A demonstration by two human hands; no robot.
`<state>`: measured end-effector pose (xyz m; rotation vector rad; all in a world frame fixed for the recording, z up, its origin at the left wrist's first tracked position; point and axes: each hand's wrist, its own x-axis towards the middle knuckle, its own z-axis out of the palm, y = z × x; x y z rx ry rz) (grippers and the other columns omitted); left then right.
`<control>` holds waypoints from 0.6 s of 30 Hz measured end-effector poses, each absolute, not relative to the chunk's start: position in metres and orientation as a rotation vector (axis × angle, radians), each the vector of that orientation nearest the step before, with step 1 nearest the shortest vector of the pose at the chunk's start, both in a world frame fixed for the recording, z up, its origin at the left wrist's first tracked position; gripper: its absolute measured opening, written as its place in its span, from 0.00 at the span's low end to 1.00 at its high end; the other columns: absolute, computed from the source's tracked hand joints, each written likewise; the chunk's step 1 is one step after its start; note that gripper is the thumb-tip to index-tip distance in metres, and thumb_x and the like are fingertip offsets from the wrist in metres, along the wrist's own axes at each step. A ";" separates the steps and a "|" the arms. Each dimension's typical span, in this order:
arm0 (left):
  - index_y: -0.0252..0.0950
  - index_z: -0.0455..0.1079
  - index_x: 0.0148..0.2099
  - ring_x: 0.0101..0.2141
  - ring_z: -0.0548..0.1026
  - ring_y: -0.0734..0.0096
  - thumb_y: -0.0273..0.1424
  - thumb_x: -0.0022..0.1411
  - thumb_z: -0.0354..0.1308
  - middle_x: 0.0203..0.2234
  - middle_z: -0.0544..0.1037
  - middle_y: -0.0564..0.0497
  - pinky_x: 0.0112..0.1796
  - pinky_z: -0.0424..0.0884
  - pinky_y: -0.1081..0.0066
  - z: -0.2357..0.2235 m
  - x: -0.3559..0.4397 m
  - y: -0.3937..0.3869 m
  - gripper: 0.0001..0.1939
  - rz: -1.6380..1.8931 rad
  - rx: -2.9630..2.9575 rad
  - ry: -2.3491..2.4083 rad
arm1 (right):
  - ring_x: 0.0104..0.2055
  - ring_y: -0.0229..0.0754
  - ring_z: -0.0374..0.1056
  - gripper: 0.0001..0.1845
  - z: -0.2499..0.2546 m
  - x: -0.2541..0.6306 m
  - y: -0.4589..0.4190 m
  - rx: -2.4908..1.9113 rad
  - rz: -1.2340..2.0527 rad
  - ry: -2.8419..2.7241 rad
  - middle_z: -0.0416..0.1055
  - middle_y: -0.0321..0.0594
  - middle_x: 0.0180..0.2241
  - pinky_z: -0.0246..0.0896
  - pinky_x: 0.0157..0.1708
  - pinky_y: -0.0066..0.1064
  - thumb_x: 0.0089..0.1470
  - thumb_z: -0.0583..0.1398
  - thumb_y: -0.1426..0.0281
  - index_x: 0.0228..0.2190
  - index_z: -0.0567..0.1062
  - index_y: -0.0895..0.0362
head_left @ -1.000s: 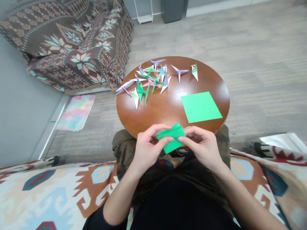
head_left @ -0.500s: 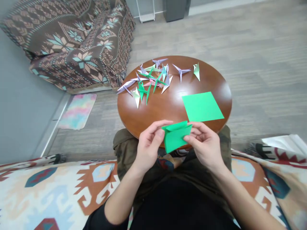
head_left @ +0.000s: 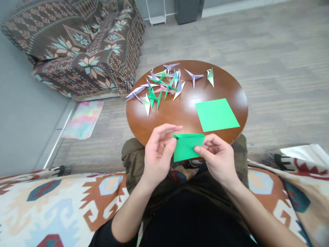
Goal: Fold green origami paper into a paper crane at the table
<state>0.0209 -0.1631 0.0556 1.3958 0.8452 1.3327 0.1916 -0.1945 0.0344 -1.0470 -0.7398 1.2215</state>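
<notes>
A folded green sheet of paper is held over the near edge of the table, above my lap. My right hand pinches its right side, thumb on the front and fingers behind. Along the top edge the layers stand slightly apart. My left hand is open at the paper's left side. Its thumb tip meets the left edge, while the fingers stretch out above and apart from the paper. A flat green sheet of paper lies on the table to the right, beyond my right hand.
Several folded paper cranes in purple, green, white and pink crowd the far left of the round brown table. A purple crane and a pale green crane lie apart at the back. A covered sofa stands beyond, left.
The folded paper has turned level, and its top flap has come down closer to the front. My left fingers have lifted away from its top edge; my right hand keeps its pinch.
</notes>
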 end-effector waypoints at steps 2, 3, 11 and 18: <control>0.40 0.72 0.57 0.52 0.84 0.61 0.35 0.75 0.60 0.49 0.85 0.44 0.48 0.81 0.66 0.055 0.020 -0.162 0.12 1.338 1.385 0.892 | 0.19 0.31 0.66 0.17 0.035 0.191 -0.194 -1.011 1.279 -0.730 0.74 0.28 0.20 0.67 0.20 0.21 0.44 0.80 0.65 0.25 0.77 0.54; 0.40 0.72 0.57 0.50 0.85 0.62 0.36 0.75 0.60 0.47 0.86 0.45 0.48 0.81 0.66 0.055 0.019 -0.161 0.11 1.333 1.394 0.900 | 0.18 0.31 0.66 0.17 0.035 0.192 -0.194 -0.997 1.308 -0.727 0.73 0.28 0.19 0.68 0.20 0.22 0.44 0.80 0.65 0.25 0.77 0.54; 0.39 0.80 0.49 0.49 0.84 0.64 0.29 0.75 0.58 0.47 0.86 0.46 0.51 0.79 0.67 0.060 0.016 -0.166 0.08 1.396 1.696 1.084 | 0.22 0.38 0.72 0.21 0.031 0.191 -0.197 -1.001 1.453 -0.671 0.74 0.30 0.22 0.80 0.21 0.32 0.44 0.79 0.61 0.26 0.74 0.53; 0.38 0.76 0.53 0.42 0.87 0.65 0.32 0.65 0.71 0.44 0.86 0.46 0.40 0.81 0.73 0.070 0.022 -0.167 0.16 1.250 1.380 0.902 | 0.24 0.37 0.72 0.20 0.032 0.186 -0.199 -0.951 1.391 -0.656 0.74 0.30 0.25 0.80 0.22 0.29 0.46 0.79 0.66 0.24 0.73 0.53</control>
